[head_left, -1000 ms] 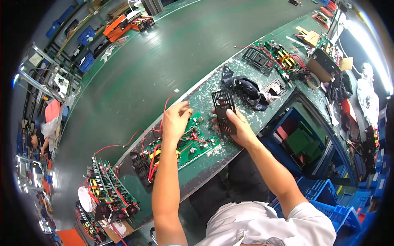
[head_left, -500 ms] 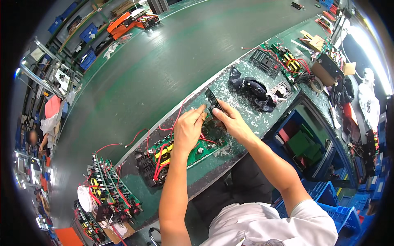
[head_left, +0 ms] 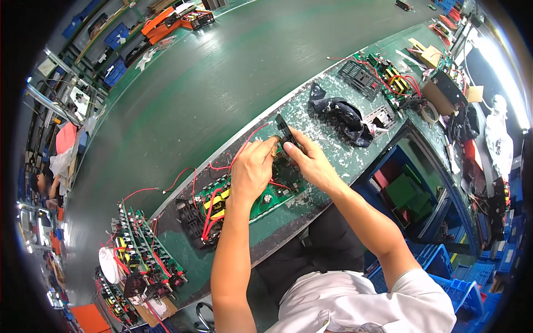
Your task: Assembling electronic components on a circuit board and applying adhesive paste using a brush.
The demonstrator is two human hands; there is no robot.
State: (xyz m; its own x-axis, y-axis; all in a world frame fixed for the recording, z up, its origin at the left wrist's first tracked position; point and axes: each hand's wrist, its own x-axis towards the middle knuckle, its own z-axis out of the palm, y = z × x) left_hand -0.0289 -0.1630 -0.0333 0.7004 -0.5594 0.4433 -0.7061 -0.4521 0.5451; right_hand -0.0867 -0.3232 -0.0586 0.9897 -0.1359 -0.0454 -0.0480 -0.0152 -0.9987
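Observation:
My right hand [head_left: 312,164] is closed on a black plastic panel [head_left: 284,129], thumb on the near side, holding it upright over the bench. Close by on the left, my left hand [head_left: 251,171] has its fingers pinched together against the panel's edge; whatever lies between them is too small to make out. Beneath both hands lies a green circuit board [head_left: 266,206] with yellow-wrapped parts and red wires, partly hidden by the left hand and forearm. A black slotted end piece [head_left: 191,223] sits at the board's left end.
Several upright circuit boards [head_left: 147,250] with red wires stand at the lower left. Right of my hands are a dark crumpled cloth [head_left: 344,119], a black vented panel [head_left: 359,79] and another wired board [head_left: 391,77]. Blue crates [head_left: 438,272] stand beside me on the right.
The view has shifted slightly. The black panel has turned a little in my right hand, and my left fingers stay pinched close to its edge.

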